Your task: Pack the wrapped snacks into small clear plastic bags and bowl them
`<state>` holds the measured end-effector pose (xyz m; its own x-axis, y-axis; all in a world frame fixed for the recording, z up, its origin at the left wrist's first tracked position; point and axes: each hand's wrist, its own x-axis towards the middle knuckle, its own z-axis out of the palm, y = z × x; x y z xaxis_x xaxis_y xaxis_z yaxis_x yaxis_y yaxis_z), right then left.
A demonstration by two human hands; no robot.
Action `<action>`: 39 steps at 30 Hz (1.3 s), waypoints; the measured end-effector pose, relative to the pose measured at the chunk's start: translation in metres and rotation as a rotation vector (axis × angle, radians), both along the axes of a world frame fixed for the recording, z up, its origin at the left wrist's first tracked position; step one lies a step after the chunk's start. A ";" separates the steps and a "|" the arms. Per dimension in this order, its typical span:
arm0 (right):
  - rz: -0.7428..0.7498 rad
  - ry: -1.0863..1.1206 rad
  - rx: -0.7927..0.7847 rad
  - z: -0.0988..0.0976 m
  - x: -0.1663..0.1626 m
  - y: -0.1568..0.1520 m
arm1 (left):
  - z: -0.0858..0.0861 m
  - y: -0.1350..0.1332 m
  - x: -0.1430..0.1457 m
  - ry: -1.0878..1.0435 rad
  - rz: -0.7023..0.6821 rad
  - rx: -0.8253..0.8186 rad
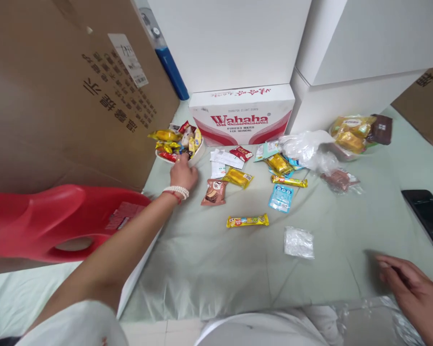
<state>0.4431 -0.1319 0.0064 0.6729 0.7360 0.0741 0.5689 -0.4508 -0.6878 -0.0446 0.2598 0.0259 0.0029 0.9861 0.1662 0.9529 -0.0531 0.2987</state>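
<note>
My left hand (184, 172), with a white beaded bracelet and a red cord at the wrist, reaches over the front rim of a white bowl (201, 152). Its fingers are bent down against the wrapped snacks (186, 139) there; their tips are hidden, and what they grip cannot be made out. Low at the right, my right hand (406, 283) hovers by the table's front edge, loosely curled with thumb and forefinger apart, holding nothing. Nearest the left hand lies a brown snack packet (214, 192). Past it are a yellow packet (238, 177) and a yellow snack bar (248, 220).
A Wahaha water carton (243, 117) stands behind the snacks. At left are a red jug (72, 216) and a large cardboard box (57, 96). Rightward lie a blue packet (281, 198), a clear wrapper (299, 242), a plastic bag (306, 149) and a black phone (427, 216).
</note>
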 end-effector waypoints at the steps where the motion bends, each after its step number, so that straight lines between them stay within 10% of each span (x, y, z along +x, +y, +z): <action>1: 0.046 0.008 -0.015 0.003 -0.005 0.005 | -0.001 -0.016 0.003 -0.007 -0.018 0.006; 7: 0.262 -0.001 0.023 0.017 -0.015 0.048 | -0.005 -0.105 0.031 -0.110 -0.211 -0.016; 13: 0.138 -0.280 0.187 0.033 -0.005 0.151 | 0.008 -0.184 0.066 -0.353 -0.309 0.035; 20: 0.305 -0.409 -0.257 0.036 -0.001 0.250 | -0.001 -0.260 0.073 -0.521 -0.411 -0.078; 26: 0.222 0.500 0.304 0.041 -0.045 0.184 | -0.001 -0.279 0.075 -0.744 -0.328 -0.291; 31: 0.155 1.283 0.206 0.033 -0.121 0.103 | 0.006 -0.279 0.116 -0.950 -0.335 -0.325; 35: 0.023 1.504 0.170 0.028 -0.159 0.081 | 0.006 -0.275 0.150 -1.015 -0.434 -0.258; 39: 0.077 1.632 0.104 0.028 -0.174 0.074 | 0.002 -0.273 0.163 -1.303 -0.312 -0.613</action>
<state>0.2693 -0.0576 0.0339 0.0474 0.8073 -0.5882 -0.7308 -0.3734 -0.5714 0.1179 -0.0133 0.0283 0.4030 0.8894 -0.2156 -0.0267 0.2470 0.9687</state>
